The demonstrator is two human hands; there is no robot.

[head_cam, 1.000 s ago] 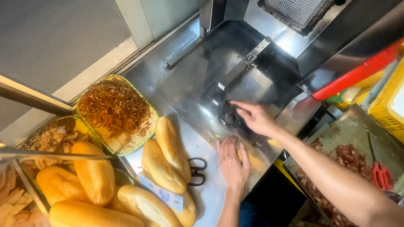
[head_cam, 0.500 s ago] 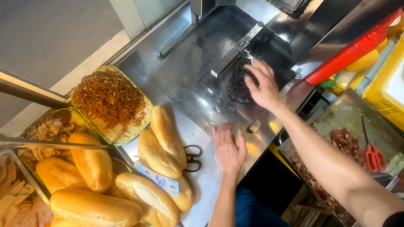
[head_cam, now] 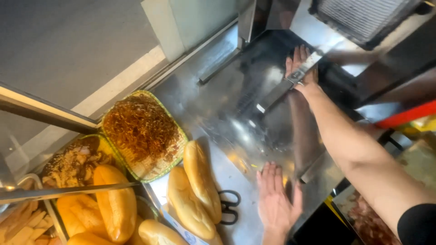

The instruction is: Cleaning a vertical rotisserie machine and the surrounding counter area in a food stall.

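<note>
Right hand (head_cam: 300,66) lies flat, fingers spread, against the dark metal griddle plate (head_cam: 272,54); left hand (head_cam: 275,199) rests unclenched on the steel surface (head_cam: 213,104), beside uncut golden baguette loaves (head_cam: 193,195).

At lower centre we see two long bread rolls (head_cam: 196,195) lying side by side, black scissors (head_cam: 230,207) just right of them. Left of centre sits a green-rimmed basket (head_cam: 175,165) of brown shredded filling — more rolls (head_cam: 116,204) crowd the lower left corner. A red bar (head_cam: 404,115) shows at right.

five bread rolls (head_cam: 200,179), two baskets (head_cam: 175,165), one scissors (head_cam: 229,206)
</note>
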